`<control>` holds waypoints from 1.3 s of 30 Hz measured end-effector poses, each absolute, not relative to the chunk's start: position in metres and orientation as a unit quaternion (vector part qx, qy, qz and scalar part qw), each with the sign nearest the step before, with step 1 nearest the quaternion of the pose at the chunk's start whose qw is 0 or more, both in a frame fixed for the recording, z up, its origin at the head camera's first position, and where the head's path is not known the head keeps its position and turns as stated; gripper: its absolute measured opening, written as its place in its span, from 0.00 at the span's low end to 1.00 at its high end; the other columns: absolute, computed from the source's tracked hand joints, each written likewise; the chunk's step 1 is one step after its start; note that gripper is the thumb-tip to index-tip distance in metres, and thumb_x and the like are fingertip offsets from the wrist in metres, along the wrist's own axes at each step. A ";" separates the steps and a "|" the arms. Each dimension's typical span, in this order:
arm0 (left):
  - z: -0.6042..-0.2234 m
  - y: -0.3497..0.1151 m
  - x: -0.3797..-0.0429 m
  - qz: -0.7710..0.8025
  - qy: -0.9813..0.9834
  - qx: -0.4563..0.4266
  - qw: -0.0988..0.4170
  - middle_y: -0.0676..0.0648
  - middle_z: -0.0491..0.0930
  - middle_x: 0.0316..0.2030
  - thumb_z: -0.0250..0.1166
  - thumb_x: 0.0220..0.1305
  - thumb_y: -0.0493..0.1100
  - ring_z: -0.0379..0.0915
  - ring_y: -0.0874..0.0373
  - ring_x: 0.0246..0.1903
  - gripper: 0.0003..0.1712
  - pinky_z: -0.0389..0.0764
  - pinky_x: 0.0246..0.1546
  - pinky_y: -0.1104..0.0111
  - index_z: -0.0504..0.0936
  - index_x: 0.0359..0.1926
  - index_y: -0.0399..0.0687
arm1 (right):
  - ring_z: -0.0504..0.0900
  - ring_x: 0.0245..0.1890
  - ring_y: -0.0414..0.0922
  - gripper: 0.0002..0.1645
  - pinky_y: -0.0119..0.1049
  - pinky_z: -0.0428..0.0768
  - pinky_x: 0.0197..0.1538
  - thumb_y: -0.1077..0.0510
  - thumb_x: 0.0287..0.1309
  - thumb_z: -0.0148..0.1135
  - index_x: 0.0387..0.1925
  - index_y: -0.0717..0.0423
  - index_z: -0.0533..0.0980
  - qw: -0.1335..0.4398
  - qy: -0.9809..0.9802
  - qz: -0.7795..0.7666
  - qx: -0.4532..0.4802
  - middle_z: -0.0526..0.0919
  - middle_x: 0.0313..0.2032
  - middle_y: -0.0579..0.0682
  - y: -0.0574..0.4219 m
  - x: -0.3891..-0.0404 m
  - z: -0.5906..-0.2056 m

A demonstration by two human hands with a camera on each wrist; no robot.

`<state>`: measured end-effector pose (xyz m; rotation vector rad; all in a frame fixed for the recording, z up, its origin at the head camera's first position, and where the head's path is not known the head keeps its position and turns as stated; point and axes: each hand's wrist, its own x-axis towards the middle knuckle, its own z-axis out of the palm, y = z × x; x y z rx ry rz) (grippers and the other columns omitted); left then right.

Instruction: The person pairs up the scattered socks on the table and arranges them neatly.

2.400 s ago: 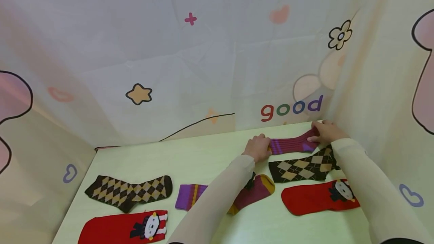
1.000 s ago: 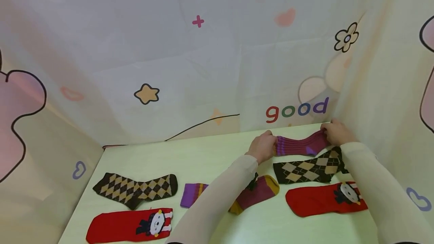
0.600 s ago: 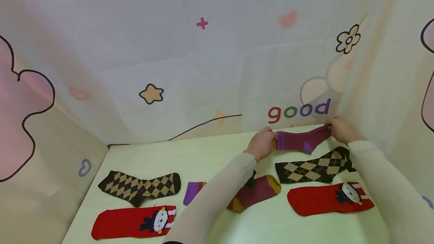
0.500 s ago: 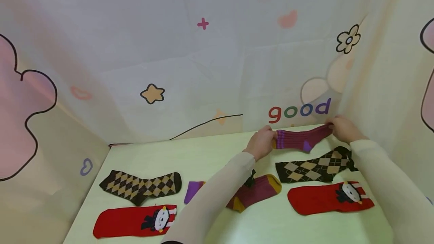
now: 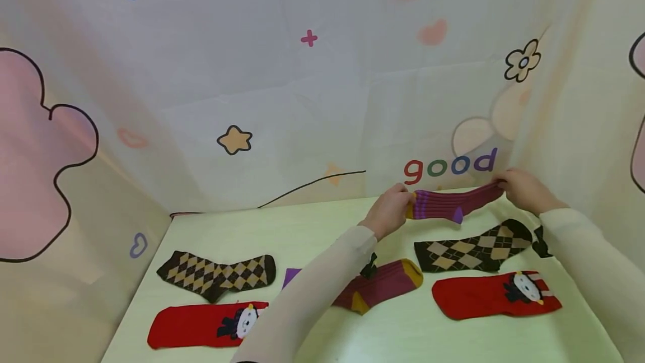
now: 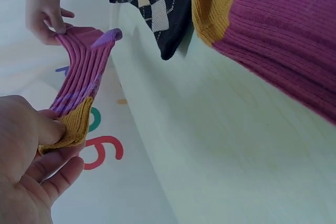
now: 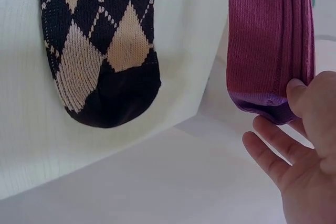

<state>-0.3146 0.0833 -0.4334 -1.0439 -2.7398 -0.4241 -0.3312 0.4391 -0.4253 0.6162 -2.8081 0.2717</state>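
Observation:
A maroon ribbed sock (image 5: 438, 205) with a purple heel is stretched between both hands, raised near the back wall. My left hand (image 5: 388, 212) pinches its mustard cuff, thumb on top, as the left wrist view shows. At the other end, my right hand (image 5: 529, 189) pinches the purple toe (image 7: 262, 100) between thumb and fingers. Below the raised sock, a dark argyle sock (image 5: 473, 248) lies flat on the table. A maroon sock with mustard heel and toe (image 5: 388, 284) lies under my left forearm, its purple cuff end partly hidden by the sleeve.
A red sock with an animal face (image 5: 468, 296) lies at the right front. On the left are another argyle sock (image 5: 216, 276) and another red sock (image 5: 186, 326), partly covered by the left sleeve. Printed cloth walls (image 5: 282, 94) stand behind and beside the pale table (image 5: 393, 335).
The hands have lifted the maroon sock from the table and pulled it straighter. The right hand moved from over the sock's foot to its toe tip. The head view has turned slightly left.

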 end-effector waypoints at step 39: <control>-0.406 0.033 -0.277 -0.231 -0.882 -0.402 0.091 0.49 0.79 0.44 0.63 0.73 0.35 0.75 0.61 0.42 0.11 0.74 0.45 0.83 0.89 0.50 0.45 | 0.81 0.33 0.53 0.12 0.59 0.82 0.38 0.78 0.56 0.65 0.39 0.65 0.82 0.216 -0.938 0.101 0.253 0.83 0.34 0.57 0.416 -0.280 -0.382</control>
